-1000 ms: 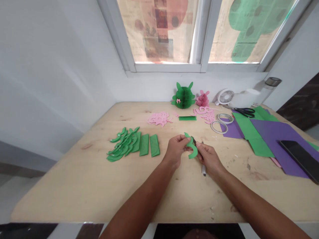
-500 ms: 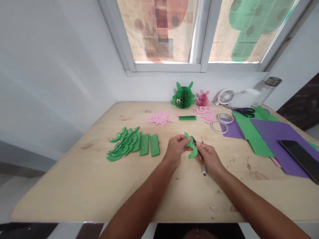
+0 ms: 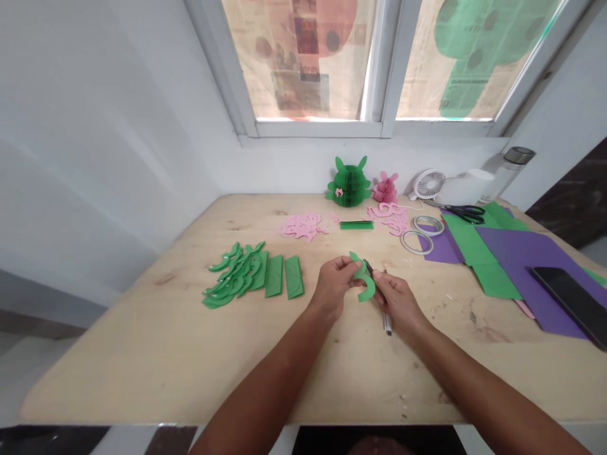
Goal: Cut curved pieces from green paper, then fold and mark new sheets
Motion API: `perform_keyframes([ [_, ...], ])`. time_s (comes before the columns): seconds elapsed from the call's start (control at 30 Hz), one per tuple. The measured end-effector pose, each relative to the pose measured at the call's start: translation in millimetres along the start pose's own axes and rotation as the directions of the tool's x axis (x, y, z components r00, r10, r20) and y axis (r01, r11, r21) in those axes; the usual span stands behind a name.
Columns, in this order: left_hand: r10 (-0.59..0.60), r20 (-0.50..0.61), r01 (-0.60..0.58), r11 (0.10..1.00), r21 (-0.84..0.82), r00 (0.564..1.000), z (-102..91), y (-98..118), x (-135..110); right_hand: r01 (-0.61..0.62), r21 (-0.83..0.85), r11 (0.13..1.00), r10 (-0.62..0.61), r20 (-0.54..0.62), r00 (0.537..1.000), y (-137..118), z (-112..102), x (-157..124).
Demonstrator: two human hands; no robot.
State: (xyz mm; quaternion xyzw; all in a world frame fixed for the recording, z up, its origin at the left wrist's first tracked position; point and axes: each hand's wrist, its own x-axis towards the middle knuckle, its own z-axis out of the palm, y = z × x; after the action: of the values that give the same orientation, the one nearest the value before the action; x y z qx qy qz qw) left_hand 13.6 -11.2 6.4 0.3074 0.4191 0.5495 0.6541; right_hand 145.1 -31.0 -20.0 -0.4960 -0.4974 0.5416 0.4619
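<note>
My left hand [image 3: 336, 284] pinches a curved piece of green paper [image 3: 368, 291] above the table. A pair of small dark scissors [image 3: 368, 268] is in my right hand [image 3: 397, 296], blades against the paper's edge; their handles are hidden by my fingers. Beneath my right hand lies a marker pen [image 3: 387, 325], partly covered. To the left, curved green paper cutouts [image 3: 232, 281] lie in a loose pile. Beside them are folded green paper strips [image 3: 294, 277] with faint drawn outlines.
Pink paper scraps [image 3: 303, 226] and a folded green strip [image 3: 356, 225] lie farther back. Behind them stand a green honeycomb paper figure [image 3: 349, 186] and a pink one [image 3: 386, 188]. Rightward are tape rolls [image 3: 417, 242], black-handled scissors [image 3: 467, 213], purple paper [image 3: 531, 253] and a phone [image 3: 571, 300].
The scissor blades show a little more openly beside the green paper. Both hands stay in nearly the same place.
</note>
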Motion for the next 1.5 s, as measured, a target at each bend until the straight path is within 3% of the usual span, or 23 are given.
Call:
perform_keyframes([
  [1.5, 0.006, -0.004, -0.006, 1.0, 0.008, 1.0, 0.6, -1.8, 1.2, -0.01, 0.001, 1.0, 0.01, -0.025, 1.0, -1.4, 1.9, 0.1],
])
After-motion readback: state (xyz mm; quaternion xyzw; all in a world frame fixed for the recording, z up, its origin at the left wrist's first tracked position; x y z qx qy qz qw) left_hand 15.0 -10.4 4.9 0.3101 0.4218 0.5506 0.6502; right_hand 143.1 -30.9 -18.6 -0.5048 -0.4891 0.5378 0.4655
